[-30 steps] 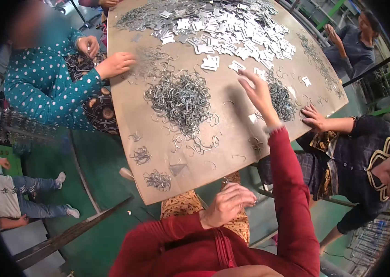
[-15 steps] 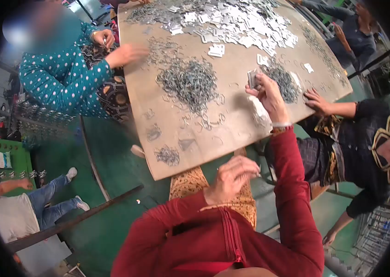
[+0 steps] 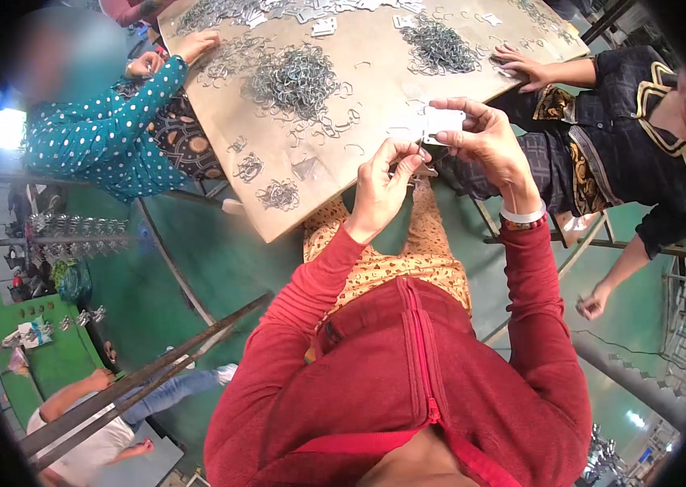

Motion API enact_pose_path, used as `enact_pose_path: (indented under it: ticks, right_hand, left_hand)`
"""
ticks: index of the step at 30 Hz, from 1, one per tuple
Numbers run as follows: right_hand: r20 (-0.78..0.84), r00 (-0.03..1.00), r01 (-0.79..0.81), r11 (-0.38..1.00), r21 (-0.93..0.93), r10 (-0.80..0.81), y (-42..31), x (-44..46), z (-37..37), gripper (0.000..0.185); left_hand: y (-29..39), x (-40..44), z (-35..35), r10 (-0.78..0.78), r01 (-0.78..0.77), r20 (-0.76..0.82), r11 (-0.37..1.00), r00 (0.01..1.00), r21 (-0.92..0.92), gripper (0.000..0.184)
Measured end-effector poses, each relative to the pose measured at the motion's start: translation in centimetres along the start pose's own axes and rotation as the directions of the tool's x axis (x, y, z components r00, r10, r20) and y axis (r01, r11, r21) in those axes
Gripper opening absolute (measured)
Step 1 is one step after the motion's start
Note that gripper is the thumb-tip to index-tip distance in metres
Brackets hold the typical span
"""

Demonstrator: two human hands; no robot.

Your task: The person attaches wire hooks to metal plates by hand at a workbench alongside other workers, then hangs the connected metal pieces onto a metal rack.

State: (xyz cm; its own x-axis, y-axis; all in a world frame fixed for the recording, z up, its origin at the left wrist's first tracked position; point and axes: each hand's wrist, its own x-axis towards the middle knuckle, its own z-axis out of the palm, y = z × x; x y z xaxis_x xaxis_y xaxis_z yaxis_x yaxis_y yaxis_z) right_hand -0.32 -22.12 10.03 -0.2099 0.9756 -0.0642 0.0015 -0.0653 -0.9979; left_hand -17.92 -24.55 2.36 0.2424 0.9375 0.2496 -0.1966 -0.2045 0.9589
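In my right hand (image 3: 493,146) a flat silvery metal plate (image 3: 445,125) with cut-outs is pinched between thumb and fingers, above the near edge of the table. My left hand (image 3: 385,185) is close beside it on the left, its thumb and fingertips closed on a small thin metal piece (image 3: 422,152) whose exact shape I cannot make out. The left fingertips are near the plate's lower left corner; whether they touch is unclear. Beyond my hands lie a heap of small curved metal hooks (image 3: 298,81) and a second heap of hooks (image 3: 438,45).
The brown tabletop (image 3: 278,183) carries small clusters of hooks (image 3: 278,195) near its left corner and many metal plates (image 3: 322,26) at the back. A co-worker in dotted teal (image 3: 99,126) sits left; another in black (image 3: 602,122) sits right, one hand (image 3: 525,66) on the table.
My right hand has come back towards me with the metal plate. My left hand has risen to meet it. The view has tilted down, and the table appears higher.
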Motion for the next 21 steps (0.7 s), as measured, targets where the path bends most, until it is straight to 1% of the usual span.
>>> enact_pose_path:
  ticks: [3, 6, 7, 9, 10, 12, 13, 14, 16, 17, 18, 20, 21]
  right_hand:
    - [-0.016, 1.0, 0.01, 1.0, -0.005, -0.01, 0.0, -0.2, -0.2, 0.044]
    - [-0.007, 1.0, 0.018, 0.998, 0.055, -0.018, 0.0, -0.1, -0.5, 0.047]
    - [0.009, 1.0, 0.023, 0.997, 0.071, -0.024, -0.1, -0.1, -0.7, 0.048]
    - [-0.009, 1.0, -0.014, 1.0, -0.007, 0.014, -0.5, 0.1, -1.1, 0.048]
    - [-0.01, 1.0, -0.028, 0.999, -0.045, 0.027, -0.6, 0.3, -1.2, 0.049]
    - [-0.027, 1.0, -0.019, 0.996, -0.088, 0.016, -1.4, -0.2, -0.8, 0.049]
    - [-0.045, 0.999, 0.021, 0.997, -0.077, -0.025, -1.3, -0.3, -0.6, 0.048]
    - [-0.069, 0.996, 0.058, 0.996, -0.065, -0.063, -1.0, -0.3, -0.4, 0.046]
    - [-0.136, 0.976, 0.149, 0.976, -0.158, -0.171, -0.5, -0.6, 0.4, 0.038]
    - [-0.173, 0.969, 0.147, 0.976, -0.161, -0.175, -0.5, -0.8, 0.9, 0.032]
    - [-0.194, 0.966, 0.14, 0.979, -0.148, -0.168, -0.2, -1.0, 1.1, 0.025]
    - [-0.199, 0.941, 0.226, 0.947, -0.229, -0.273, 0.7, -0.9, 1.3, 0.017]
    - [-0.202, 0.95, 0.191, 0.956, -0.223, -0.237, 0.3, -1.0, 1.5, 0.014]
  left_hand:
    - [0.2, -0.2, 0.4, 0.022, -0.022, 0.013, 1.0, 1.0, 0.008, 0.011]
    - [0.2, -0.1, 0.5, 0.008, -0.009, 0.029, 1.0, 1.0, 0.029, 0.01]
    - [0.5, -0.1, 0.8, 0.012, -0.012, 0.014, 1.0, 1.0, 0.004, 0.009]
    - [1.1, 0.3, 1.3, 0.039, -0.039, -0.035, 0.999, 0.999, -0.027, 0.009]
    - [1.1, 0.5, 1.3, 0.004, -0.006, -0.03, 0.999, 1.0, -0.046, 0.008]
    - [1.9, 0.4, 1.1, 0.083, -0.076, -0.026, 0.976, 0.996, 0.206, 0.007]
    - [1.6, 0.5, 1.1, 0.197, -0.179, -0.033, 0.937, 0.98, 0.299, 0.005]
    - [0.9, 0.3, 0.9, 0.182, -0.169, -0.008, 0.926, 0.983, 0.339, 0.005]
    - [1.1, -0.2, 0.7, 0.154, -0.153, 0.03, 0.902, 0.988, 0.404, 0.007]
    - [1.1, -0.3, 0.4, 0.139, -0.14, 0.03, 0.917, 0.99, 0.374, 0.008]
    - [0.8, -0.3, -0.2, 0.195, -0.203, 0.056, 0.921, 0.979, 0.332, 0.019]
    - [1.2, 1.2, -2.4, 0.261, -0.239, 0.007, 0.872, 0.965, 0.427, 0.032]
    - [1.1, 3.2, -4.8, 0.334, -0.3, 0.03, 0.799, 0.942, 0.521, 0.039]
